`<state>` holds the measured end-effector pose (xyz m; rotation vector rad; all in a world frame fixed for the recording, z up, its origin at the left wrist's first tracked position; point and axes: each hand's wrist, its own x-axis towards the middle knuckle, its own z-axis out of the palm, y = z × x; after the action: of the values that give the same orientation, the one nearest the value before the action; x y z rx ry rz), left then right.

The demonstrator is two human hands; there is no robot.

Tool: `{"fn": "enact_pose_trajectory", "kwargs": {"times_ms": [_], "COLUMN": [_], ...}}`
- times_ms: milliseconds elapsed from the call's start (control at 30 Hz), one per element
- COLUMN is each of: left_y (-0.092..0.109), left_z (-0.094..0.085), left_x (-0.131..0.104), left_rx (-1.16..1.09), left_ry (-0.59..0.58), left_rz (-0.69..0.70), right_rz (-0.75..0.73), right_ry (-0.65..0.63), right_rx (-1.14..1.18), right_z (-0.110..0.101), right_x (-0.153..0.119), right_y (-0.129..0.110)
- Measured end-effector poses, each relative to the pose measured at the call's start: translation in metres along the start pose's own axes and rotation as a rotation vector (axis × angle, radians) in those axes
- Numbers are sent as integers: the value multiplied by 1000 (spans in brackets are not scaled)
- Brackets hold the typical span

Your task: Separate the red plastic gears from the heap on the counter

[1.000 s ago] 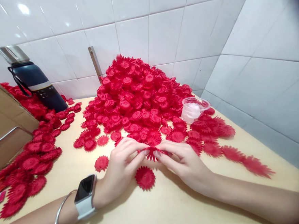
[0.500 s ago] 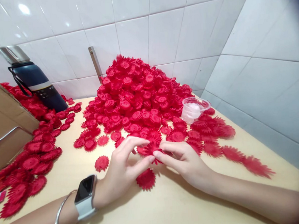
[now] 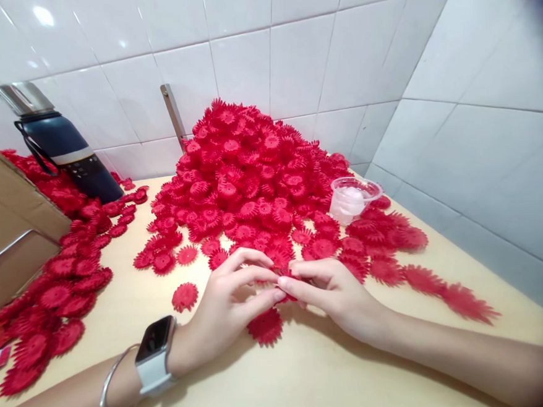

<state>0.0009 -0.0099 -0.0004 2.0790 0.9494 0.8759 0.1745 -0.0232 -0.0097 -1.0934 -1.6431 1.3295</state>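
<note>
Both hands meet at the middle of the table, in front of a big heap of red fabric flower pieces (image 3: 250, 168). Between my fingertips is one red flower piece (image 3: 288, 296), mostly covered by the fingers. My left hand (image 3: 237, 286), with a watch (image 3: 155, 345) and a bracelet at the wrist, pinches it from the left. My right hand (image 3: 336, 289) grips it from the right with thumb and fingers. Just below lies a loose red flower piece (image 3: 266, 326); another single piece (image 3: 185, 297) lies left of my left hand.
A clear plastic cup (image 3: 352, 199) with whitish contents stands right of the heap. More red pieces (image 3: 57, 294) spread along the left, beside a cardboard box (image 3: 13, 228) and a dark blue bottle (image 3: 70, 149). White tiled walls (image 3: 305, 58) close off the back and right.
My left fingers have closed in on the flower piece, toward my right fingertips. Its petals, spread out before, are now mostly hidden. The right hand has hardly moved.
</note>
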Motion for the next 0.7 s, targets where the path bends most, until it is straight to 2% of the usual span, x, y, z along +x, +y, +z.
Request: {"fn": "enact_pose_trajectory", "kwargs": {"times_ms": [167,467,700], "left_y": [0,0,-1], "left_z": [-1,0,-1], "left_x": [-1,-1,0], "left_rx": [46,5,-50], "left_ry": [49,-8,34], "left_rz": [-6,-17,-72], "right_rz": [-45,-92,-43], "right_ry": [-25,57,28], "right_rx": [-13,-105,84], "right_z": [-1,0,0], "right_x": [-1,1,0], "right_y": [-1,2,0]}}
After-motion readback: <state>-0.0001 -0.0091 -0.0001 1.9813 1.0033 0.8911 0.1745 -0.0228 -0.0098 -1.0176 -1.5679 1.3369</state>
